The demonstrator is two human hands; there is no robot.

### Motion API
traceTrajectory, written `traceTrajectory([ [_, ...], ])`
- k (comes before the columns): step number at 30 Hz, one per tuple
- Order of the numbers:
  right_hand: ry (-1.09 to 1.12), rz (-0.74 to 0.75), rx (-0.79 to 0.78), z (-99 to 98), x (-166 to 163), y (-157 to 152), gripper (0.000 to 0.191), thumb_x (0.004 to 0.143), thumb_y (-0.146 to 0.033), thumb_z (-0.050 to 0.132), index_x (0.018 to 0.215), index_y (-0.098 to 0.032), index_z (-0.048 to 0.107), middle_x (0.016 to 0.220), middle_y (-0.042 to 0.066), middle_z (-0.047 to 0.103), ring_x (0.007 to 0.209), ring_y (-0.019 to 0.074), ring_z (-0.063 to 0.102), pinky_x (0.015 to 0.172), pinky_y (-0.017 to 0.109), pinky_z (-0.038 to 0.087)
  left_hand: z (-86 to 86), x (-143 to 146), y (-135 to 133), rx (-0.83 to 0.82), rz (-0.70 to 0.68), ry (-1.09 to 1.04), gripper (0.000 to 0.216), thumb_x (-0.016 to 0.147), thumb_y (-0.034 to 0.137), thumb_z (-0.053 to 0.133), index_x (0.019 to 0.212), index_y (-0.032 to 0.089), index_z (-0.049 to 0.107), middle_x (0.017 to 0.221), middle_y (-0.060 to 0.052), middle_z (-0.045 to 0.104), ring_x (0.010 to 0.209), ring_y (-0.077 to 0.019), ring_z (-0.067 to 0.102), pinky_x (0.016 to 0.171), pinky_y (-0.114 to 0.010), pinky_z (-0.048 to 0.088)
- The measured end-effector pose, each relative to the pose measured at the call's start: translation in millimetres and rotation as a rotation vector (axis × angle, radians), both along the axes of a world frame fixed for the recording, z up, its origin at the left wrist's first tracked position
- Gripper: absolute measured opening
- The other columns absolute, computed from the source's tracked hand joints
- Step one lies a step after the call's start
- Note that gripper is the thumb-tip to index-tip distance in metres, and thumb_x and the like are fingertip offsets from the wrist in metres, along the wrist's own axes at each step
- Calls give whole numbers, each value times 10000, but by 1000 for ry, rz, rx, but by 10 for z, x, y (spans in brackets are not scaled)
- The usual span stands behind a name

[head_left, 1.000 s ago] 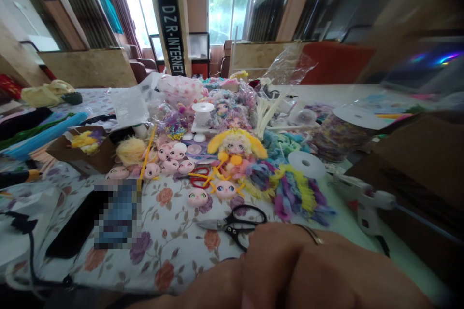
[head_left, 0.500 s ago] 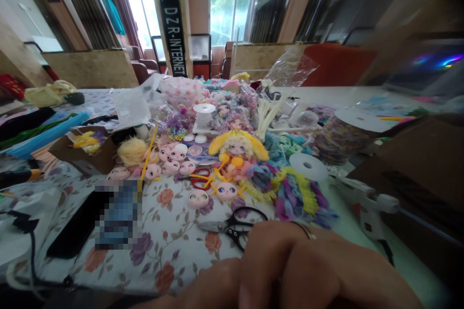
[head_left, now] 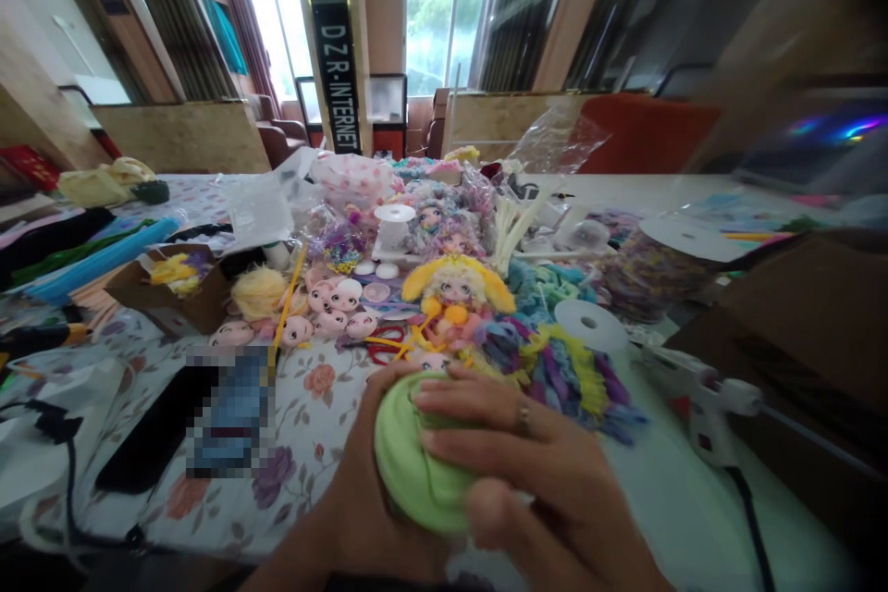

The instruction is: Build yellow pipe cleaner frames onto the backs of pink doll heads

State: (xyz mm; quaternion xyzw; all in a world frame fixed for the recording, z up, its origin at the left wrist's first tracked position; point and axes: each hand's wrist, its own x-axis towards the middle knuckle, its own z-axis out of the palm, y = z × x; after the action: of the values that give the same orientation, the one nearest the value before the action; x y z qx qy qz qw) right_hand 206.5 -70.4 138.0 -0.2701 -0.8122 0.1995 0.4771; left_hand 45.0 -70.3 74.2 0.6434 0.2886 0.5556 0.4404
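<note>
A round, light green lid with a swirled top [head_left: 416,458] faces up close to me at the lower middle. Wrapped around its side is my left hand [head_left: 361,481], closed on the container, whose body is hidden by my palm and fingers. My right hand [head_left: 534,444], with a ring on one finger, lies over the lid's right part, fingertips pressed on top and thumb at the near edge. Just beyond my hands sit a doll with yellow floppy ears [head_left: 454,287] and a doll face [head_left: 426,359], partly covered by my fingers.
Several doll faces [head_left: 331,322], red-handled scissors [head_left: 388,344] and a cardboard box of yarn [head_left: 166,296] lie ahead to the left. A dark phone [head_left: 156,430] rests at left. Colourful yarn [head_left: 569,370], a white spool [head_left: 589,326] and a glue gun [head_left: 700,398] are at right.
My hands have come up over the table with the green-lidded container, which was out of view before. They now cover the black-handled scissors and the green-eyed doll face.
</note>
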Motion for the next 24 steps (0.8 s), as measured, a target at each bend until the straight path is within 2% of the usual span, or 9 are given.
traceTrajectory([
  [2,-94,-43,157,-165,-13,53,325,837,-258,601,1147,-162,600,1178,128,634,1172,272,538,980,445,465,-9,-14,80,12,51,-20,819,541,284,755,1257,279,356,1225,-62,540,1112,-295,555,935,-415,484],
  [4,-146,-71,239,-280,-21,101,401,828,-286,619,1188,-120,553,1253,161,580,1233,284,475,997,458,446,-37,-48,107,10,117,0,833,510,288,773,1242,259,377,1211,-67,535,1097,-293,557,927,-402,481],
  [8,-238,-35,355,-348,-21,140,522,767,-434,671,1155,-110,541,1262,168,572,1264,296,427,1017,476,417,-73,-146,48,-34,222,81,908,451,362,822,1240,249,387,1243,-86,505,1126,-312,528,976,-430,435],
  [15,-231,-58,420,-448,-75,112,454,819,-360,633,1181,-105,532,1210,143,618,1268,266,429,1048,446,380,-67,-191,-21,-36,230,164,909,459,396,829,1238,266,379,1158,-67,570,1046,-278,580,914,-396,485],
  [18,-256,-73,364,-497,-72,106,612,848,-438,567,1340,-119,393,1352,165,494,1333,297,334,1051,488,361,-25,-287,-20,14,399,247,887,460,356,829,1231,252,400,1201,-86,533,1058,-285,570,903,-400,490],
  [20,-258,-102,243,-546,-34,110,727,874,-493,488,1435,-117,220,1456,186,337,1357,303,285,1052,486,358,46,-456,-6,44,556,260,851,491,340,810,1234,235,409,1240,-102,504,1093,-296,549,902,-408,488],
  [21,-241,-130,167,-586,-3,118,724,889,-488,456,1451,-128,174,1480,180,286,1361,298,277,1054,478,356,91,-577,8,54,611,242,839,491,347,805,1228,225,423,1258,-106,493,1123,-306,528,906,-411,486],
  [22,-211,-169,98,-640,34,128,681,905,-459,437,1453,-149,173,1487,164,278,1359,290,283,1056,474,355,140,-717,29,63,670,229,866,471,349,814,1233,217,424,1265,-107,493,1142,-314,513,913,-416,483],
  [24,-146,-285,-14,-794,123,152,553,918,-366,437,1420,-206,266,1447,121,363,1333,276,337,1049,485,360,228,-1046,91,68,808,263,950,401,362,845,1241,206,430,1243,-107,516,1133,-329,512,886,-426,498],
])
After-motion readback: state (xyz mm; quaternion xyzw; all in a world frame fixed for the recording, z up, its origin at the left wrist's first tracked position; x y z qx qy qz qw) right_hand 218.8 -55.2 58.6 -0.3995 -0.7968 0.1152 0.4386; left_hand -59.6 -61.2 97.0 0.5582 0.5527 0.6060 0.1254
